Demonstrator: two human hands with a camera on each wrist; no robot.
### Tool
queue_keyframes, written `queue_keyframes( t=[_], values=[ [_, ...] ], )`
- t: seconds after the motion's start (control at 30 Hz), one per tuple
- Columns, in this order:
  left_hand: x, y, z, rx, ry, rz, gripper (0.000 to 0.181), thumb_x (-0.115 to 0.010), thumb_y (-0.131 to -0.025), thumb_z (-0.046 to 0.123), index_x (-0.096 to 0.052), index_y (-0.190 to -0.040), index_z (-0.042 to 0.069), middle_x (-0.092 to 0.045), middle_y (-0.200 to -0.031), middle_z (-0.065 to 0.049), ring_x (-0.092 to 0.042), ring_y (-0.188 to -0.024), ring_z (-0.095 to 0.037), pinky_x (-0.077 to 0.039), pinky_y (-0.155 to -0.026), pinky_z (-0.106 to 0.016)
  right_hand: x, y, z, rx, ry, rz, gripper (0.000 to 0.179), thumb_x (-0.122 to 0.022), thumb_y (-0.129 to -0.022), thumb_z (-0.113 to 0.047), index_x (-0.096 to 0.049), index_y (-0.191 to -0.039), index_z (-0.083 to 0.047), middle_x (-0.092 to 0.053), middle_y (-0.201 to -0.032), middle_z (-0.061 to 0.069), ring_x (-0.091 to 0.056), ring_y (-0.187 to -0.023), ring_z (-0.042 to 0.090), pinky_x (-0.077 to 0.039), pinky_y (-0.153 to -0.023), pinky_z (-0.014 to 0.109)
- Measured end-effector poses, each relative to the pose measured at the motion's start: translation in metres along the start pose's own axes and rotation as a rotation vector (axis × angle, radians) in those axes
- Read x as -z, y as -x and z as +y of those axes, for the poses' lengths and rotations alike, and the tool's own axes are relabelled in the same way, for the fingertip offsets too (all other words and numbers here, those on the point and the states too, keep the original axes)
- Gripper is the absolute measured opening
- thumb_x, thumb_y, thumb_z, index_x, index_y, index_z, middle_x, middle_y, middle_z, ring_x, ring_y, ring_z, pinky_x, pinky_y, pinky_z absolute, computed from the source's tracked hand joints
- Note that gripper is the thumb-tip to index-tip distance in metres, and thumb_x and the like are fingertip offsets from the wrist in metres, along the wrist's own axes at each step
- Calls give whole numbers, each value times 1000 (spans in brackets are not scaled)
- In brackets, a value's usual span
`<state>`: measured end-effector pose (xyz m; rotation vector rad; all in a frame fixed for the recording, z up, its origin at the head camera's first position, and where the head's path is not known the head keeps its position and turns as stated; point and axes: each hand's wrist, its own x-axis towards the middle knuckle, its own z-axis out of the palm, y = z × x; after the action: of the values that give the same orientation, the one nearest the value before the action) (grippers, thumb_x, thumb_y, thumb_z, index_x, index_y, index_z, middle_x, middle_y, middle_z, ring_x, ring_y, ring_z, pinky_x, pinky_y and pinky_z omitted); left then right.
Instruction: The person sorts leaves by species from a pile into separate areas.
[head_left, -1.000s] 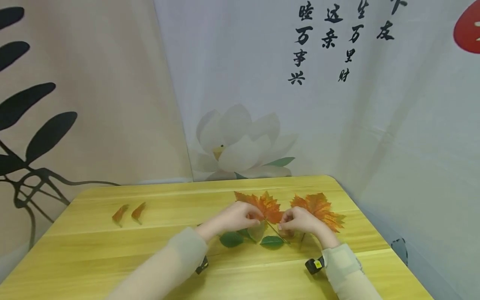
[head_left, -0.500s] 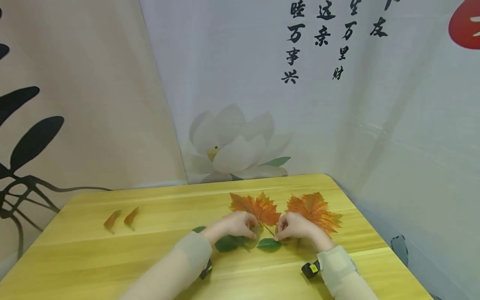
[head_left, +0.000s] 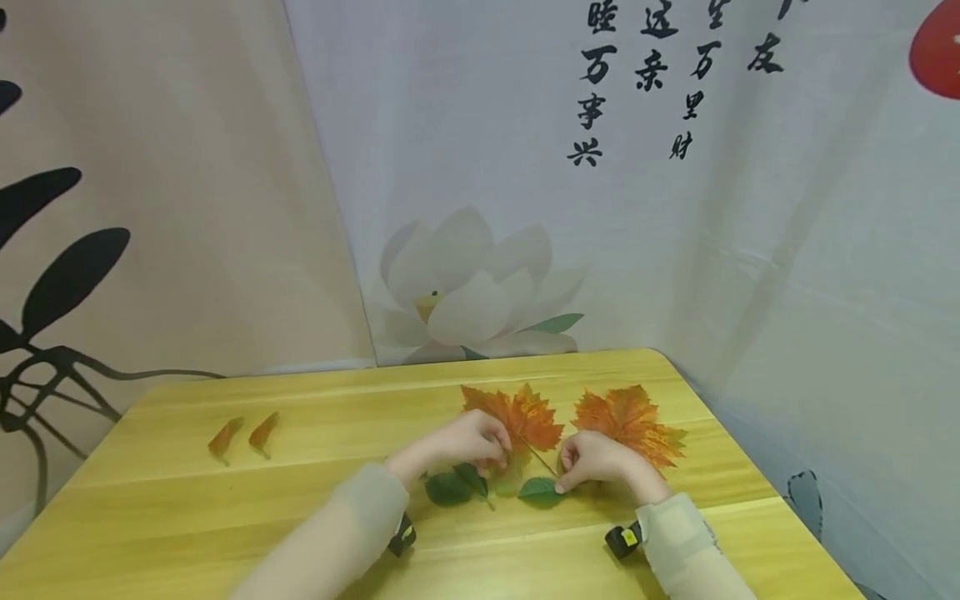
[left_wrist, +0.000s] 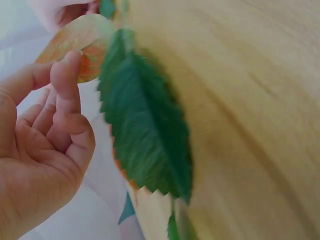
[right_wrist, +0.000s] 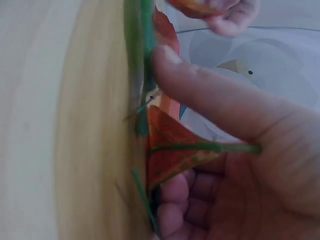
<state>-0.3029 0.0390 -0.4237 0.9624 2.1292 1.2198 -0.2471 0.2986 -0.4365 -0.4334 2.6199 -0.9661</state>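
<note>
My left hand (head_left: pixel 480 437) pinches a pale yellow-green and orange leaf (left_wrist: pixel 87 47) between thumb and forefinger, just in front of the left orange maple leaf (head_left: pixel 536 417). Below that hand lie dark green serrated leaves (head_left: pixel 448 489), one large in the left wrist view. My right hand (head_left: pixel 600 462) has its thumb tip at the right end of another green leaf (head_left: pixel 538 490); the thumb stands apart from the other, bent fingers. In the right wrist view, an orange leaf with a green stem (right_wrist: pixel 200 147) shows between thumb and fingers. The right maple leaf (head_left: pixel 630 421) lies behind this hand.
Two small curled orange-brown leaves (head_left: pixel 262 435) lie at the back left of the wooden table (head_left: pixel 225 517). Behind the table hangs a printed curtain (head_left: pixel 480 167). A black wrist camera (head_left: pixel 624 540) sits under the right forearm.
The camera view has shifted slightly. My left hand has moved a little back and left with the pale leaf. The right thumb has come down to the green leaf, away from the maple stem.
</note>
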Motion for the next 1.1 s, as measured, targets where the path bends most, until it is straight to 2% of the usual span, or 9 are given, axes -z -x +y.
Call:
queue_keyframes(
  t=[0.17,0.27,0.37,0.47,0.63,0.73,0.93,1.1],
  values=[
    [11,7,2,13,71,-23,18,-51,-94,0,-68,-98,-3,-69,-88,-8,-68,-66,-30,-51,-56,-32,3,2,2,7,-41,-30,30,-83,-74,-8,-53,-72,-5,-44,-64,-2,-36,-57,12,-34,-54,25],
    [15,11,1,15,85,-29,24,-46,-98,5,-69,-101,-2,-64,-83,-7,-69,-68,-27,-48,-58,-34,5,3,4,7,-57,-44,27,-82,-74,-6,-55,-75,-2,-46,-66,-1,-37,-57,12,-34,-54,25],
    [16,13,-1,6,72,-21,24,-52,-99,14,-71,-99,0,-60,-71,-8,-69,-69,-26,-51,-63,-38,6,5,4,12,-60,-46,24,-81,-75,-4,-57,-78,-1,-50,-69,0,-40,-58,12,-36,-54,25],
    [15,15,-4,-15,42,2,17,-64,-94,19,-73,-93,5,-63,-68,-11,-68,-68,-24,-53,-65,-38,7,7,5,17,-64,-30,19,-78,-77,-3,-60,-80,-2,-56,-73,1,-44,-60,13,-40,-54,27],
    [14,17,-9,-46,10,67,6,-70,-90,14,-71,-92,8,-70,-82,-1,-63,-74,-14,-52,-68,-29,8,7,7,17,-41,27,11,-73,-78,-1,-64,-84,-3,-60,-75,1,-51,-62,15,-46,-56,31],
    [16,19,-11,-59,6,90,12,-70,-89,11,-70,-100,7,-70,-89,-1,-64,-83,-13,-53,-74,-28,10,8,6,-1,-57,60,13,-71,-79,0,-66,-90,-1,-61,-75,3,-55,-63,16,-48,-58,32],
    [22,28,-11,-93,-28,64,25,-66,-92,8,-67,-117,4,-67,-112,-7,-61,-98,-17,-52,-83,-32,14,8,2,-42,-63,141,21,-70,-83,-3,-66,-104,-2,-60,-80,4,-56,-66,18,-47,-58,33],
    [26,32,-9,-83,-40,35,28,-62,-94,6,-65,-122,4,-66,-115,-7,-62,-92,-15,-52,-78,-31,17,7,-2,-16,-130,270,21,-64,-89,-5,-66,-110,0,-60,-81,7,-54,-69,19,-46,-58,34]
  ],
)
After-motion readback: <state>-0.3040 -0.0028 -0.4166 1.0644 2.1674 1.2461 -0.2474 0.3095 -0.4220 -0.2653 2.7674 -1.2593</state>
